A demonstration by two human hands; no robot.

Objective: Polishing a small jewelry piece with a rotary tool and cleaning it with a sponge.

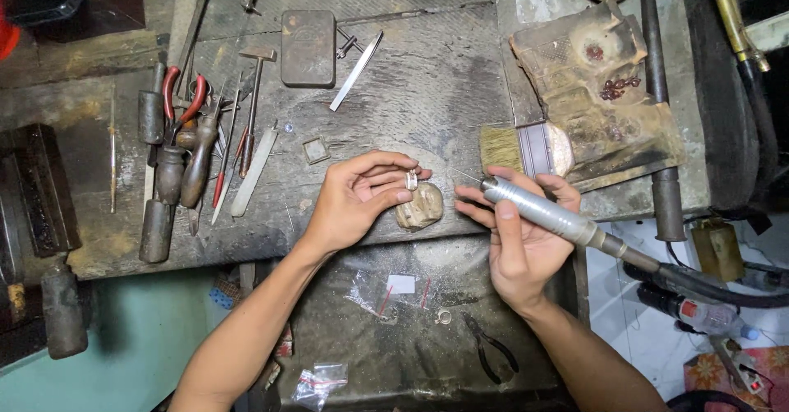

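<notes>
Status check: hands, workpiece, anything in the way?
Left hand pinching small silver ring over bench peg. Right hand gripping rotary handpiece, tip just short of ring. Nothing between.

Both bare forearms reach up over the bench's near edge, the left hand (355, 198) palm-up with fingertips pinched together, the right hand (518, 235) curled closed, thumb pressed on top.
</notes>
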